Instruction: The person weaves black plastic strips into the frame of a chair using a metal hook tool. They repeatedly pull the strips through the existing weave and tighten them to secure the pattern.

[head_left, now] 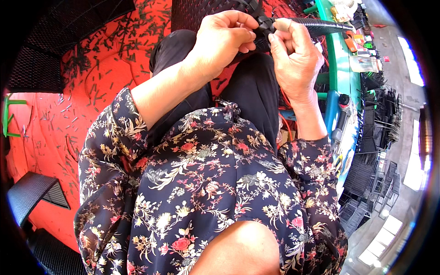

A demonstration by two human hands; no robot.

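Observation:
At the top of the head view, a dark knot of flat black weaving strips (265,25) lies between my two hands, at the edge of a black woven wicker piece (197,16). My left hand (224,39) comes in from the left with its thumb and fingers pinched at a strip. From the other side, my right hand (297,57) pinches the strips too, thumb close to the knot. The fingertips cover part of the strips, so their ends are hidden. Beyond my right hand stretches a tapering bundle of long black strips (316,26).
Short black offcuts are scattered over the red floor covering (107,87). A green bench (339,59) on the right carries small items and a clear plastic bag (365,64). Dark woven panels (39,59) stand at the left, and black frames (362,192) are stacked at the right.

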